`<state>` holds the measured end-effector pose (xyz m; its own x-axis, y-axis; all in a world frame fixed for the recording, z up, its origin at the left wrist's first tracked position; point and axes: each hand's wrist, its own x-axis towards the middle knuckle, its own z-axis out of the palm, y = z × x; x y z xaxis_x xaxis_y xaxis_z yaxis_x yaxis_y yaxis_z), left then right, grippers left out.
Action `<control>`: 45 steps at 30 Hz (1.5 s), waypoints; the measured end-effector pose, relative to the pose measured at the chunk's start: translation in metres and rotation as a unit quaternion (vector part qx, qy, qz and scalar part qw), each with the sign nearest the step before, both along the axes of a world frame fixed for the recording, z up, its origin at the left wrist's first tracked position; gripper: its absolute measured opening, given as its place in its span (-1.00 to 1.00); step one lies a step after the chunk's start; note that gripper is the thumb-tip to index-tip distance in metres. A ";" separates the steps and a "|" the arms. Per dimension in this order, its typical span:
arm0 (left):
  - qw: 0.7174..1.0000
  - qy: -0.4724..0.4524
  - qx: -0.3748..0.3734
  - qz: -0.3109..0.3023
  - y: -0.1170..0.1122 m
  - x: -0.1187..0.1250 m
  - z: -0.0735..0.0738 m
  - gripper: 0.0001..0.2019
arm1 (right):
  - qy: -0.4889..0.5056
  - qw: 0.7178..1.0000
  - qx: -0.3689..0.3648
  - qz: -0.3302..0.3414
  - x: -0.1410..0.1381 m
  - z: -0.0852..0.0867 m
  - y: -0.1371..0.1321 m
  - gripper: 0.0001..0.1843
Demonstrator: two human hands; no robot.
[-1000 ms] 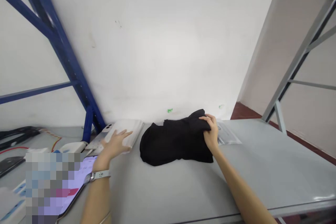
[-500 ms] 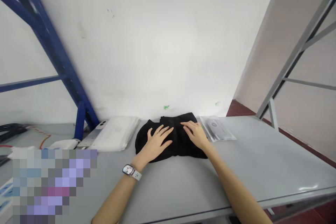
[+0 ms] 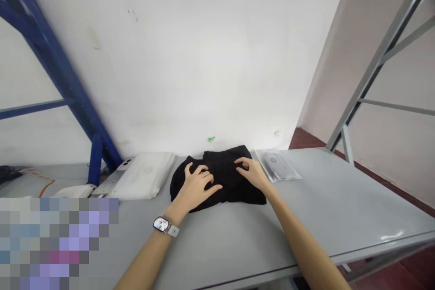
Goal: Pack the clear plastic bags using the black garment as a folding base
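Observation:
A folded black cloth garment (image 3: 226, 176) lies on the grey tabletop against the wall; its exact kind I cannot make out. On its left part rests my left hand (image 3: 197, 185), fingers bent and spread, thumb pointing right; a ring and a watch (image 3: 161, 224) are on this arm. My right hand (image 3: 252, 172) is over the garment's right part, its fingers bent and the thumb apart from them. No fabric shows pinched in either hand.
Left of the garment lies a stack of clear plastic bags (image 3: 144, 174) beside a phone (image 3: 118, 170). Another clear packet (image 3: 278, 165) lies to the right. A blue metal frame (image 3: 68, 68) and a grey frame (image 3: 367, 77) rise at the sides. The lower left corner is pixelated.
My left hand's fingers have bent from nearly straight to curled. The right hand stays on the same part of the garment, fingers slightly more apart. The whole view has shifted a little.

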<state>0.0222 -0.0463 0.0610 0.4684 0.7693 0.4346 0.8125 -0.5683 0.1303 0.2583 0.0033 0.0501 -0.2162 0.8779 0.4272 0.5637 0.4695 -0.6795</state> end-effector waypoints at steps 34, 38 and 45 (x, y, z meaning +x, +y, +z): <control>0.878 -0.389 -0.136 0.243 0.013 -0.119 0.030 -0.70 | -0.049 0.998 0.005 -0.026 -0.003 -0.041 0.034 -0.73; 0.884 -0.328 -0.122 0.311 0.018 -0.117 0.024 -0.59 | -0.042 0.999 0.014 -0.019 -0.003 -0.030 0.028 -0.89; 0.903 -0.340 -0.127 0.229 0.013 -0.122 0.037 -0.65 | 0.047 0.989 -0.115 0.077 0.039 0.018 0.017 -0.93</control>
<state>-0.1001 -0.0335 0.0983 -0.2334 0.9298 0.2845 0.6381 -0.0743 0.7664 0.2973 0.0205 0.0677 -0.3243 0.9136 0.2454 0.4264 0.3728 -0.8242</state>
